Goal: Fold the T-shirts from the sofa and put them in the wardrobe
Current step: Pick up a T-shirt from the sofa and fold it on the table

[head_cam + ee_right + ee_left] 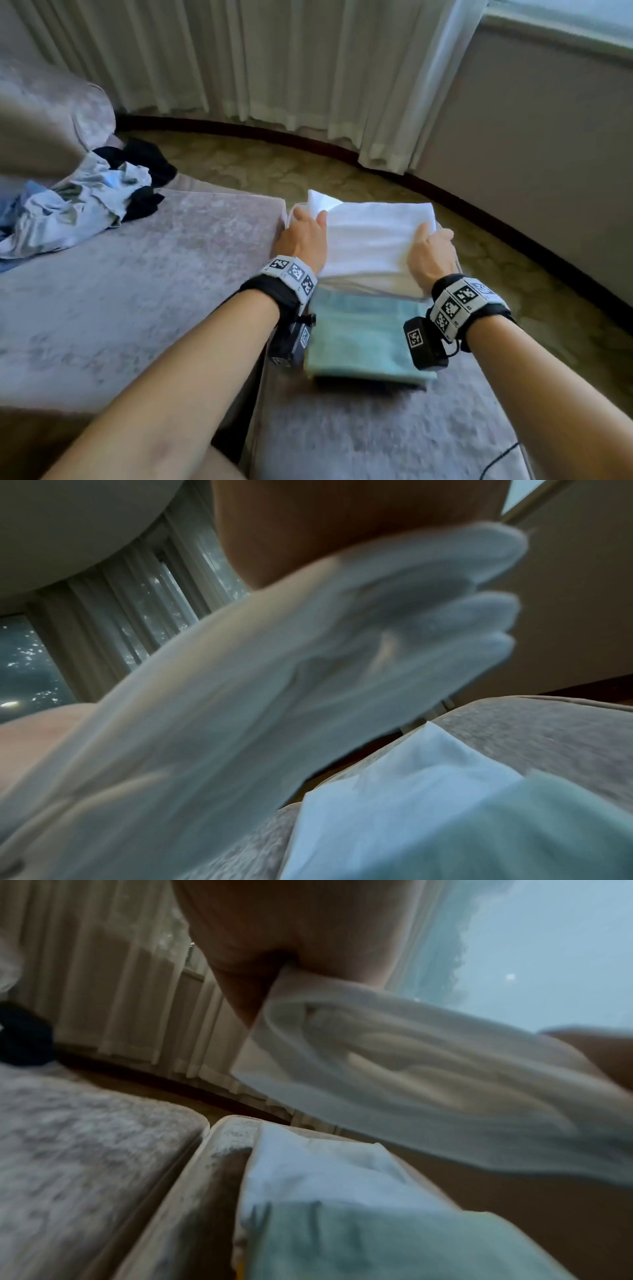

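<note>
A folded white T-shirt (pixel 371 236) is lifted above the far end of the grey sofa seat (pixel 376 428). My left hand (pixel 305 233) grips its left edge and my right hand (pixel 428 250) grips its right edge. Both wrist views show the white T-shirt (pixel 394 1064) (pixel 274 683) hanging between the hands, clear of the seat. Under it lies a folded pale green T-shirt (pixel 366 335), with a pale blue folded garment (pixel 325 1172) beneath its far edge. A crumpled heap of unfolded T-shirts (pixel 78 202), light blue, white and black, lies at the far left of the sofa.
The sofa's left cushion (pixel 137 291) stretches between the heap and the folded pile. White curtains (pixel 274 61) hang along the curved wall behind. Patterned carpet (pixel 274 168) lies beyond the sofa's end. A dark cable (pixel 496 459) trails at the seat's lower right.
</note>
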A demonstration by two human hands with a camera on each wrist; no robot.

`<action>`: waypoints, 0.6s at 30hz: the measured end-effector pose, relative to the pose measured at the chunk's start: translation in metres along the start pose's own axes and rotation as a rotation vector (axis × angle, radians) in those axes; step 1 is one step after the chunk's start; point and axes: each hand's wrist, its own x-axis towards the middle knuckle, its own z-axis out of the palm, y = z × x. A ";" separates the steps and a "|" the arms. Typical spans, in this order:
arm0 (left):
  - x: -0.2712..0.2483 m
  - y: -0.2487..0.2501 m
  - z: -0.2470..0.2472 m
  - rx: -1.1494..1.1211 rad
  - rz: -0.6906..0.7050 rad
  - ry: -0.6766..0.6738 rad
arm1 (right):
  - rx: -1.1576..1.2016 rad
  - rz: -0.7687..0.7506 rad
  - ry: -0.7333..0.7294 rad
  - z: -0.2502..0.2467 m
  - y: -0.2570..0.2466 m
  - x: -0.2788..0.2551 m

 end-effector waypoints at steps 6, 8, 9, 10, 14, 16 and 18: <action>0.086 0.006 0.074 0.151 -0.037 -0.066 | -0.167 0.018 -0.119 0.056 0.020 0.110; 0.097 -0.011 0.111 0.161 -0.128 -0.200 | -0.231 0.108 -0.233 0.080 0.048 0.132; 0.098 -0.021 0.127 0.130 -0.168 -0.275 | -0.261 0.146 -0.285 0.088 0.060 0.139; 0.098 -0.030 0.140 0.105 -0.195 -0.324 | -0.277 0.163 -0.326 0.093 0.070 0.144; 0.106 -0.044 0.165 -0.017 -0.305 -0.290 | -0.325 0.148 -0.400 0.096 0.083 0.156; 0.107 -0.044 0.166 0.062 -0.275 -0.347 | -0.339 0.157 -0.403 0.097 0.086 0.157; 0.102 -0.043 0.164 0.113 -0.227 -0.316 | -0.344 0.142 -0.398 0.098 0.085 0.154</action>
